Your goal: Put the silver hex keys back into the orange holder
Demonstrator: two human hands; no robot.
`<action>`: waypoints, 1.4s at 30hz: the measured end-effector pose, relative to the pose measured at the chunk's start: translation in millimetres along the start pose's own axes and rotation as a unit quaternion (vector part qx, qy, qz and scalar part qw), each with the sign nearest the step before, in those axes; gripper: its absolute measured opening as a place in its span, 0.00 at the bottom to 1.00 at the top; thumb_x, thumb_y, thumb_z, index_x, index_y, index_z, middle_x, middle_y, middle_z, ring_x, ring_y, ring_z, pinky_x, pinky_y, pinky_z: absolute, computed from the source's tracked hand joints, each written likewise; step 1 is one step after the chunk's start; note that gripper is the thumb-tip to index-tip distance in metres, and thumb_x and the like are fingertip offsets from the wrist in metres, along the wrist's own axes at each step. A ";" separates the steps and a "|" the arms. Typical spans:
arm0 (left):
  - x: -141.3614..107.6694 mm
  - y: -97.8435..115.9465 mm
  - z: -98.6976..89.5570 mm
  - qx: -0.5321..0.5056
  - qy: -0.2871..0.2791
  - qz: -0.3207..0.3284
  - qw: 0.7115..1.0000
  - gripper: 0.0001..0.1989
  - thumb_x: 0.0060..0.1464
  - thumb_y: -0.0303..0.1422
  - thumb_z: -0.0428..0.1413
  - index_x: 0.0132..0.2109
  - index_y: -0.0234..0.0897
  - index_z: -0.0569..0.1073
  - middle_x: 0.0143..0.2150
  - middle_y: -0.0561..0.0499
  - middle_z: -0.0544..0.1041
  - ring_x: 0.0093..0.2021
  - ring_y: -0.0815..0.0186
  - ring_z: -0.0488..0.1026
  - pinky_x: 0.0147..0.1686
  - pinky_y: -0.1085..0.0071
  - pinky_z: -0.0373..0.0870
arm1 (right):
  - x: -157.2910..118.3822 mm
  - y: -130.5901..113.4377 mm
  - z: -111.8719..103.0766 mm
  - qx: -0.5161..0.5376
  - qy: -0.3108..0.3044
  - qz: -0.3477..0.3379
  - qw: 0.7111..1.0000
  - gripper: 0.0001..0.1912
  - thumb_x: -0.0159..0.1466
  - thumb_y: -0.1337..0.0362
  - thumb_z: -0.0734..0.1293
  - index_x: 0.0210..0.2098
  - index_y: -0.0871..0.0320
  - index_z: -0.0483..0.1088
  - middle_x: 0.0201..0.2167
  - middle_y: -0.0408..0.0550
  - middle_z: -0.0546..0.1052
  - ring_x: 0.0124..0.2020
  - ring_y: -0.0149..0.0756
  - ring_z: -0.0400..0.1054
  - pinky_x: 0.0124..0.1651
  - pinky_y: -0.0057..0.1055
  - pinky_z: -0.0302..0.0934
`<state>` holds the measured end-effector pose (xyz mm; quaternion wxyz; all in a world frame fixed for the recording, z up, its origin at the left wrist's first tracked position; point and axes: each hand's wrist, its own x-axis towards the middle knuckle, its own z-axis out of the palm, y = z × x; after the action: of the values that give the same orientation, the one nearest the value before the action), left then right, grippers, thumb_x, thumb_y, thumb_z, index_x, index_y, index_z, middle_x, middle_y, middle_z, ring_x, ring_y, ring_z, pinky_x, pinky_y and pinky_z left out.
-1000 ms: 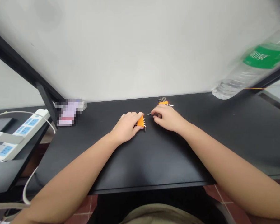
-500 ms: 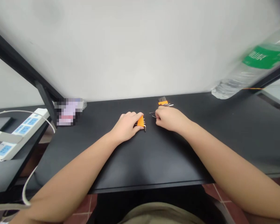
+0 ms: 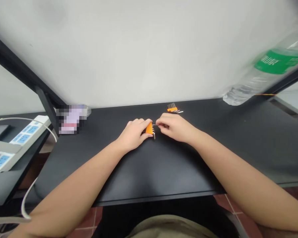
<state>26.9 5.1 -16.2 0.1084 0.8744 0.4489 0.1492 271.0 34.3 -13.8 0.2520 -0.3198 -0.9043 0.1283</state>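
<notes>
My left hand (image 3: 135, 134) is closed round an orange hex key holder (image 3: 149, 128) low over the black desk. Several metal hex keys stick out of its right side, and a larger bent one (image 3: 154, 135) shows at the near end. Close by on the right, my right hand (image 3: 172, 126) pinches a thin hex key (image 3: 155, 125), its tip at the holder's right edge. Fingers hide most of that key, and whether it sits in a slot I cannot tell. Behind my right hand lies a second orange holder (image 3: 172, 109) with several hex keys in it.
A clear plastic bottle (image 3: 268, 64) with a green label stands at the back right. At the left are a blurred-out purple packet (image 3: 72, 119), a white power strip (image 3: 21, 143) and a white cable (image 3: 27, 201). The pale wall (image 3: 139, 53) borders the black desk (image 3: 154, 178).
My right hand has moved left with the thin hex key, bringing it up to the orange holder. My left hand keeps its hold. The view has shifted slightly.
</notes>
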 end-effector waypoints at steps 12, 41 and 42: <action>-1.1 0.6 -3.3 -0.014 0.007 0.013 1.000 0.16 0.65 0.42 0.60 0.55 0.43 0.71 0.48 0.47 0.77 0.52 0.54 0.70 0.49 0.60 0.64 | -4.1 -26.3 3.5 -0.143 -0.005 0.037 0.989 0.12 0.71 0.70 0.61 0.40 0.57 0.77 0.40 0.53 0.74 0.32 0.37 0.65 0.34 0.34 0.57; -1.3 -3.4 -0.7 -0.040 0.031 -0.004 0.999 0.26 0.66 0.45 0.58 0.66 0.44 0.67 0.49 0.46 0.75 0.49 0.56 0.71 0.50 0.59 0.67 | -3.1 41.1 5.5 -0.137 -0.061 0.155 0.976 0.03 0.65 0.69 0.68 0.35 0.58 0.75 0.37 0.53 0.76 0.35 0.40 0.69 0.37 0.34 0.61; -1.1 -4.1 -0.2 -0.038 0.030 -0.005 0.999 0.26 0.66 0.45 0.59 0.66 0.44 0.68 0.49 0.46 0.75 0.49 0.56 0.71 0.50 0.59 0.67 | -3.0 34.4 5.0 -0.144 -0.078 0.163 0.973 0.03 0.63 0.71 0.68 0.32 0.58 0.73 0.35 0.53 0.75 0.32 0.38 0.68 0.34 0.34 0.58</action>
<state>23.1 6.5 -17.5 0.1289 0.8624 0.4502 0.1921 288.1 58.3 -32.8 0.1078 -0.4851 -0.8657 0.0604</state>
